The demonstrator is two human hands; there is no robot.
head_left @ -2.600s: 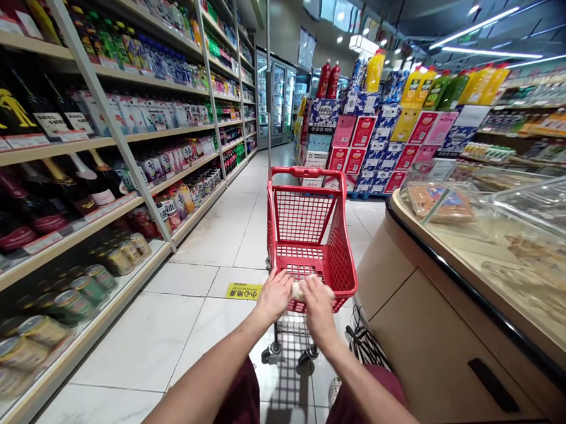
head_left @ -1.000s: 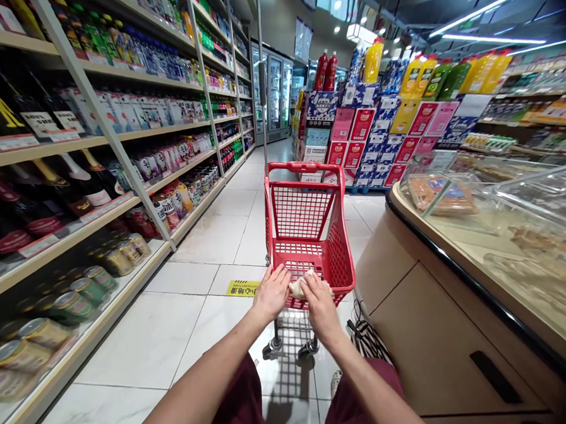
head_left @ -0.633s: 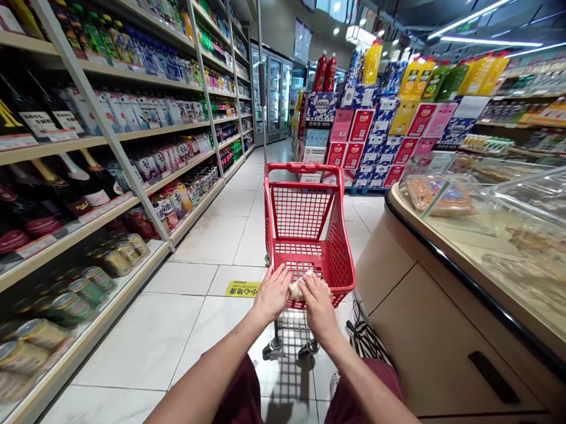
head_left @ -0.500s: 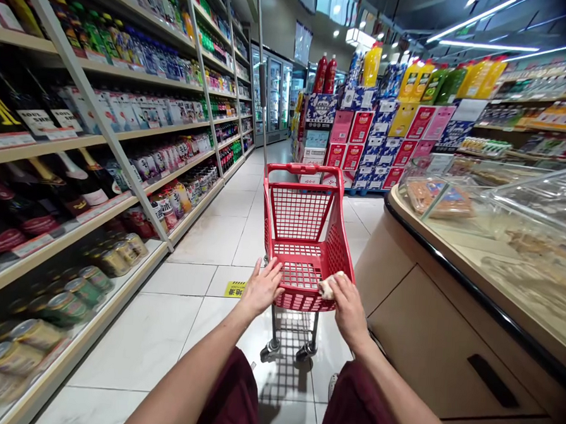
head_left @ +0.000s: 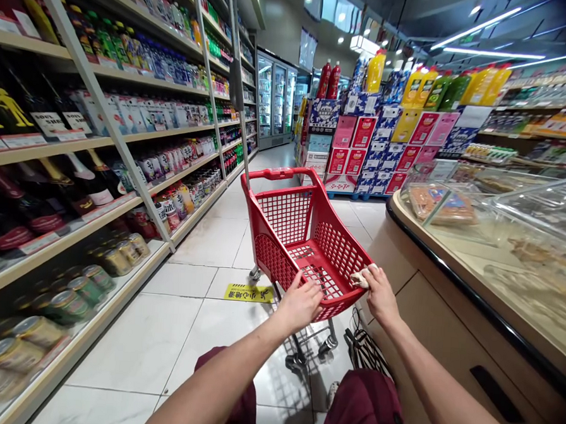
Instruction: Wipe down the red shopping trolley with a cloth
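Observation:
In front of me stands a small red plastic shopping cart, turned at an angle, its basket holding nothing. My left hand is on the near rim of the basket, fingers curled over the edge and thumb raised. At the near right corner, my right hand pinches a crumpled whitish cloth against the rim. A thin pole with a dark sleeve rises from the cart's far left corner by the handle.
Shelves of bottles and cans line the left. A display counter with packaged food runs along the right, black cords at its foot. Stacked drink cartons stand ahead. A yellow floor sign lies on the tiles.
The cart has swivelled, its handle end swinging left and its near end right, with the pole moving along. Both hands have shifted right with the rim; the cloth stays in my right hand.

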